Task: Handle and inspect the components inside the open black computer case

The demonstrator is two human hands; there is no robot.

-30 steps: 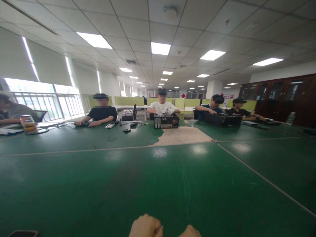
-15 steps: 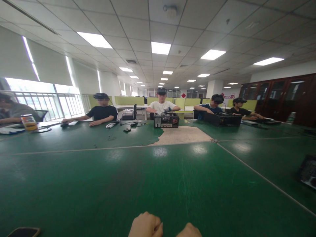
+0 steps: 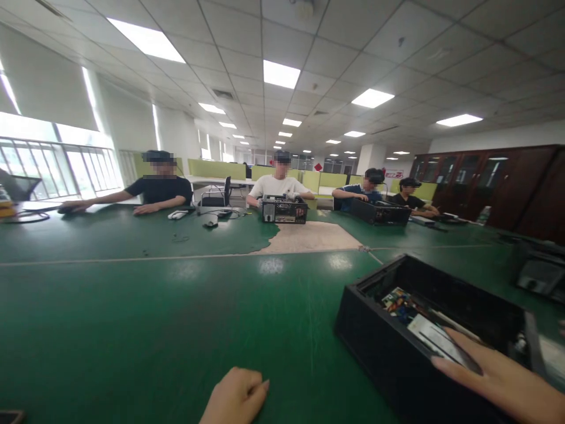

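Observation:
My left hand rests on the green tabletop at the bottom, fingers curled closed with nothing showing in them. My right hand is out of view. An open black computer case stands on the table to the right of my left hand, well apart from it. Inside it show a circuit board and a flat silvery part. Another person's hand, reaching in from the right edge, grips the near wall of that case.
The green table covering is torn at a pale patch. Several people sit across the table; one works at a black computer case, another at a second case. Another case stands far right. A dark object's corner shows bottom left.
The open computer case and the other person's hand have come in from the right. My right hand has left the view. The whole view has shifted slightly right.

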